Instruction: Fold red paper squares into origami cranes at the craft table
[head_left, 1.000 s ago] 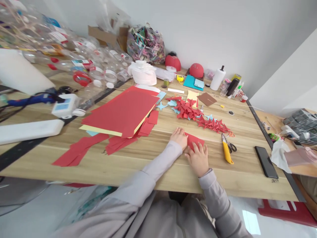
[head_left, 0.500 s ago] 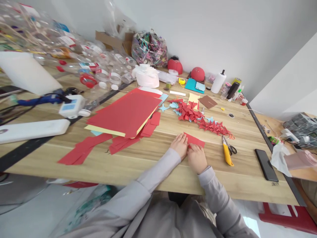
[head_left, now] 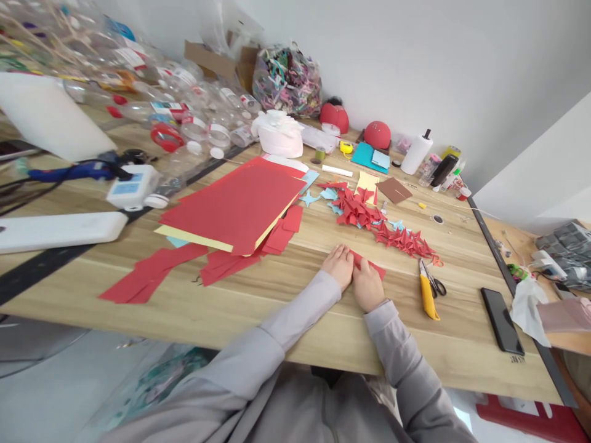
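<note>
A small piece of red paper (head_left: pixel 377 269) lies on the wooden table (head_left: pixel 295 314) under both of my hands. My left hand (head_left: pixel 339 267) rests on its left end, the fingers close together. Touching it on the right, my right hand (head_left: pixel 367 285) presses on the paper with its fingers curled. Beyond them is a pile of folded red stars (head_left: pixel 355 208), with more in a row to the right. Large red sheets (head_left: pixel 240 200) are stacked to the left, with cut red strips (head_left: pixel 152 274) in front.
Yellow-handled scissors (head_left: pixel 428 294) lie right of my hands, and a black phone (head_left: pixel 502 320) farther right. Plastic bottles (head_left: pixel 194 126) crowd the back left. At the back stand a white bottle (head_left: pixel 416 154) and red domes (head_left: pixel 377 134). A light blue star (head_left: pixel 309 198) lies beside the sheets.
The view has shifted slightly. My right hand has moved up over the red paper, and less of the paper shows between my hands.
</note>
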A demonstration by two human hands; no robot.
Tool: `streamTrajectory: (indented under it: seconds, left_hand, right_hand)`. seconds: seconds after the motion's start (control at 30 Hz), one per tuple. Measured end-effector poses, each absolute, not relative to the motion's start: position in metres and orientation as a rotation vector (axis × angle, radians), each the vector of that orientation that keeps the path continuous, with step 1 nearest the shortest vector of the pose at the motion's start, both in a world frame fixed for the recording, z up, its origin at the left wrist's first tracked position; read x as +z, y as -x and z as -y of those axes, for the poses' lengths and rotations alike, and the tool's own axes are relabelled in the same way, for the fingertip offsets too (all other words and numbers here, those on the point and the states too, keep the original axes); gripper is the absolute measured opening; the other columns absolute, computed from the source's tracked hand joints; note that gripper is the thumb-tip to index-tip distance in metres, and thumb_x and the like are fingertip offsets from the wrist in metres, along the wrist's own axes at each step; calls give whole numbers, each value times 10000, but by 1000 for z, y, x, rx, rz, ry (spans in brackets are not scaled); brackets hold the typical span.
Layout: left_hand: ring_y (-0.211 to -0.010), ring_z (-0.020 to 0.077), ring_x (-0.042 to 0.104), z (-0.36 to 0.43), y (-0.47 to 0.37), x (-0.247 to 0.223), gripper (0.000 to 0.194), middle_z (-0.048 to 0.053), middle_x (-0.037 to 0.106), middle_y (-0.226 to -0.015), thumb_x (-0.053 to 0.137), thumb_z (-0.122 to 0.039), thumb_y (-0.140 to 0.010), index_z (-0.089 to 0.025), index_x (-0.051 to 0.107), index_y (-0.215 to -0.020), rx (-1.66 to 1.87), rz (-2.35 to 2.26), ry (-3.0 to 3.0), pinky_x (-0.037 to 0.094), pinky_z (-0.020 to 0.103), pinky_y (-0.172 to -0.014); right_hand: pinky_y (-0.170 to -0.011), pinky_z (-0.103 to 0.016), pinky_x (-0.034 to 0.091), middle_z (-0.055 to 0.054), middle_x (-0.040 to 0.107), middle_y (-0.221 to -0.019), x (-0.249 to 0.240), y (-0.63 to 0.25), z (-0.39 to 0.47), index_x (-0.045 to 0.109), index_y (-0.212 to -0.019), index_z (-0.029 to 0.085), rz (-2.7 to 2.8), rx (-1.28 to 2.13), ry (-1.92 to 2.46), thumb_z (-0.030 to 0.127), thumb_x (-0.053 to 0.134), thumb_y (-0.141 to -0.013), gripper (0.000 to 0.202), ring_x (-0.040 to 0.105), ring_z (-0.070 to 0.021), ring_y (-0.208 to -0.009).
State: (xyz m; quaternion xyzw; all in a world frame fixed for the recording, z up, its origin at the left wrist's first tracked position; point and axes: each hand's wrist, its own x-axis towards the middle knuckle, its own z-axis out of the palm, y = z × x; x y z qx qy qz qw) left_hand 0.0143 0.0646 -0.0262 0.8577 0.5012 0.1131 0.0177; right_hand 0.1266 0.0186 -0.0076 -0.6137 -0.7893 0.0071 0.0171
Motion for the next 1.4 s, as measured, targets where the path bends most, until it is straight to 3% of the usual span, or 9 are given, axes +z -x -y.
streamTrajectory:
  seconds: [0.3,0.5,0.67,1.07,1.27,1.4]
  left_hand:
    - [-1284,264,452,-71,-11,-28,379,208,526,-1329,379,-121,-885,-1,579,-1183,276,-1523,-2710,312,383,-1106]
    - [-1303,267,424,-71,-4,-30,412,183,516,-1349,396,-121,-865,0,566,-1221,284,-1460,-2727,287,373,-1121]
    - [-1309,262,416,-70,-4,-31,414,174,512,-1357,389,-154,-882,-50,577,-1236,381,-1474,-2728,277,411,-1122]
    - [-1325,295,391,-29,-19,-36,453,247,471,-1365,358,-199,-904,38,552,-1239,267,-1536,-2687,243,413,-1127]
    - [-1309,324,407,-46,-33,-28,449,286,472,-1343,353,-168,-886,56,564,-1212,172,-1633,-2641,249,466,-1107]
    - [-1277,341,438,-64,-37,-19,454,321,493,-1302,384,-142,-851,96,554,-1198,145,-1682,-2626,258,466,-1097]
  right_hand:
    - [-754,-354,452,-134,589,-1060,-1,-121,0,620,-1091,151,2507,-155,1938,203,412,-917,276,559,-227,-896]
    - [-752,-363,429,-127,617,-1138,-15,-126,29,657,-1017,151,2455,-328,1806,192,415,-931,260,523,-226,-917]
    - [-779,-368,421,-124,607,-1204,-16,-130,44,649,-1073,158,2428,-232,1795,220,431,-933,266,511,-233,-994]
    - [-821,-393,416,-127,562,-1278,-8,-126,48,588,-1209,158,2355,4,1918,168,444,-902,339,490,-245,-1005]
    - [-809,-380,410,-96,561,-1290,-7,-126,50,621,-1137,181,2361,42,1924,179,447,-907,288,492,-235,-986]
    - [-800,-377,414,-117,554,-1299,-8,-127,50,578,-1219,171,2371,21,1927,186,421,-922,336,494,-234,-990]
